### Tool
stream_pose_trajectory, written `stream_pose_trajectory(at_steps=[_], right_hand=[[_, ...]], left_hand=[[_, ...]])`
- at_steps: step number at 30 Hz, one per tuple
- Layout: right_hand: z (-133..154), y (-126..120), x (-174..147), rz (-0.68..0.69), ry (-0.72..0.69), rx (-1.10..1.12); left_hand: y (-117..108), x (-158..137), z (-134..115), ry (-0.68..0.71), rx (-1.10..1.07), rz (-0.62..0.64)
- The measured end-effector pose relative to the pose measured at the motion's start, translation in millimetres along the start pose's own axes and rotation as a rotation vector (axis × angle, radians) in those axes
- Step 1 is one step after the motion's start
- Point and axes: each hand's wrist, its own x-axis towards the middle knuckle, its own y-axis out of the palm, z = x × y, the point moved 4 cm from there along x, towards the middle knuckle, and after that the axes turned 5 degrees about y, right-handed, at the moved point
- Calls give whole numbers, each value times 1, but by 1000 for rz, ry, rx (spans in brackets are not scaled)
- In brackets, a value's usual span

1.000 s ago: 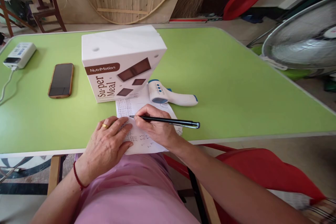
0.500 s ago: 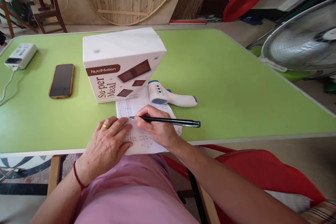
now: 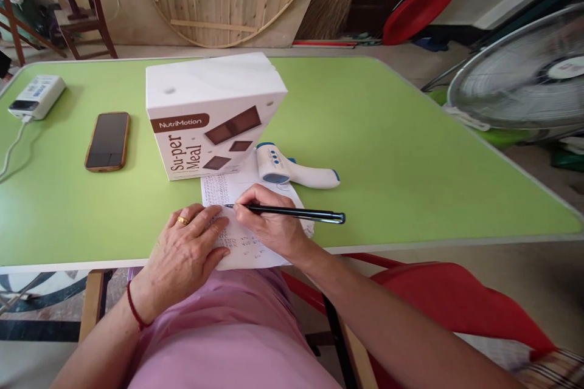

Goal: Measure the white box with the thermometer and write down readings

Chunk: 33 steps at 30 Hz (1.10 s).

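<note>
On the surface (image 3: 410, 152), at the lower centre of the frame, lies the paper (image 3: 239, 246). The pen (image 3: 301, 213) is over it, the tip toward left. Behind stands the box (image 3: 205, 115). Right of the box lies the thermometer (image 3: 298, 174), partly over the paper. Left of the box lies the phone (image 3: 107, 141); at the upper left, the power bank (image 3: 37, 96).

- Wide open to the right of the thermometer (image 3: 298, 173), over bare green tabletop (image 3: 424, 158).
- Blocked beyond the paper (image 3: 241, 246) by the tall box (image 3: 216, 103), with the thermometer just beside it.
- Barred low on the right by the pen (image 3: 296, 214), jutting past the right hand (image 3: 271, 225).
- Passable between box and phone (image 3: 108, 141).
- Obstructed farther left by a white block (image 3: 39, 96) and cable (image 3: 11, 149).
</note>
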Motion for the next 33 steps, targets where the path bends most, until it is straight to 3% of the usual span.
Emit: stream_pose_trajectory(at_steps=[16,33], right_hand=[[-2,-3,-2,-77,20,-14],[-3,-1,-2,-41,39,-4]], left_hand=[[2,-1,1,-4,6,4],[3,-3,2,-10,16,7]])
